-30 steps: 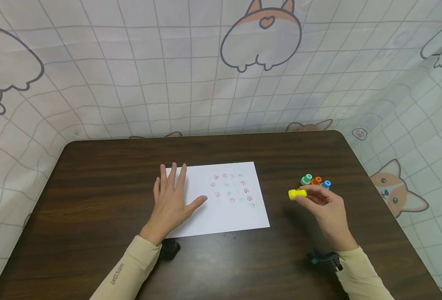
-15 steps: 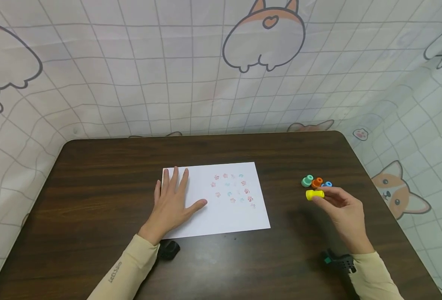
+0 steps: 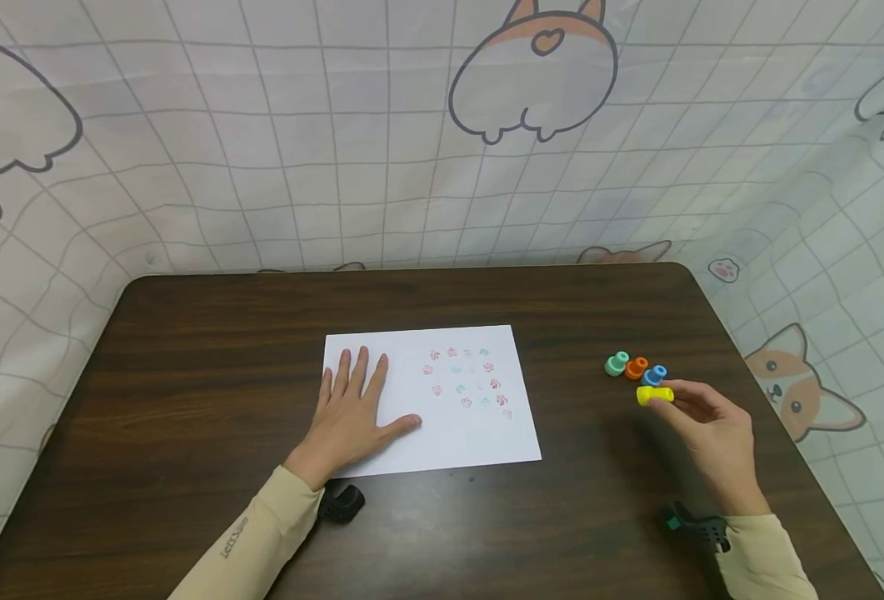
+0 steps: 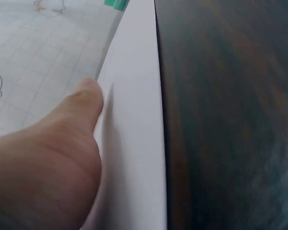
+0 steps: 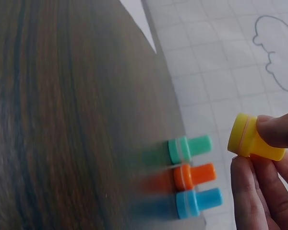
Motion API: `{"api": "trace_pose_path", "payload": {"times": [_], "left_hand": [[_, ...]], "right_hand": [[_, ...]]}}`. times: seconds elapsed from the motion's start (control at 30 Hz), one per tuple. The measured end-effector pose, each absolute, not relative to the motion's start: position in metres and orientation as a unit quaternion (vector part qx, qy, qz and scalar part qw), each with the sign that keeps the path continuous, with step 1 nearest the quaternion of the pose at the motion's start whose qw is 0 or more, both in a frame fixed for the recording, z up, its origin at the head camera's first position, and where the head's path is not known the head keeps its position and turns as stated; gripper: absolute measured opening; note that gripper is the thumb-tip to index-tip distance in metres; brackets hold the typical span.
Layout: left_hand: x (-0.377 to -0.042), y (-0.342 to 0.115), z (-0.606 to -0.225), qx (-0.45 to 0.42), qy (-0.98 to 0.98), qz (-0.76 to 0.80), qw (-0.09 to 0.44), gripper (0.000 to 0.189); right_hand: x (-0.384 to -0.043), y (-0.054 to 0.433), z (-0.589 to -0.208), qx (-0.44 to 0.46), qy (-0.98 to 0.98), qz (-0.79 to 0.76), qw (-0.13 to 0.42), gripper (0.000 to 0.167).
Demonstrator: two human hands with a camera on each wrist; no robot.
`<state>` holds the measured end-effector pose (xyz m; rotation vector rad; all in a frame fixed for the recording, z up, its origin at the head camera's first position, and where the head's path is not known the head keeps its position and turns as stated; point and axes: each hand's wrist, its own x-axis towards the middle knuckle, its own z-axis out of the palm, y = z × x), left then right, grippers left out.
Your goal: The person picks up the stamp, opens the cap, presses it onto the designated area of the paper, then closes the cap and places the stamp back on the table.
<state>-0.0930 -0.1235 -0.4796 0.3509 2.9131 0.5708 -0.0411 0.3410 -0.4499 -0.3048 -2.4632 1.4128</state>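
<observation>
Green stamp, one; orange stamp, one; blue stamp, one; yellow stamp, one; stamps at right, four in total, no colour repeated. White sheet of paper, one. Printed marks on the sheet, more than ten, several too faint for an exact tally. Hands, two: left hand, one; right hand, one. Sleeves, two: left sleeve, one; right sleeve, one. Black wrist devices, two: left device, one; right device, one. Table, one. On the wall covering: dog face with both eyes showing, one, right; pink paw print, one, far right; heart outline, one, far centre.
</observation>
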Motion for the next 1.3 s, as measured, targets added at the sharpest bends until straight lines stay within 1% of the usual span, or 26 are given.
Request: {"api": "trace_pose_path", "payload": {"times": [0.33,0.63,1.07,1.3], "left_hand": [[-0.093,-0.125,-0.482,0.113,0.972,0.19,0.074,0.11],[-0.093,-0.124,-0.484,0.11,0.975,0.176,0.073,0.11],[-0.093,-0.123,-0.488,0.111,0.977,0.172,0.066,0.11],[-0.094,-0.123,-0.489,0.112,0.977,0.17,0.061,0.11]], "right_hand": [[-0.045,0.348,-0.454,-0.12,-0.865,0.467,0.138,0.039],[-0.052,0.355,-0.461,-0.117,-0.855,0.481,0.153,0.037],[-0.052,0.367,-0.473,-0.108,-0.871,0.457,0.142,0.038],[-0.054,0.372,-0.477,-0.123,-0.857,0.478,0.149,0.038]]}}
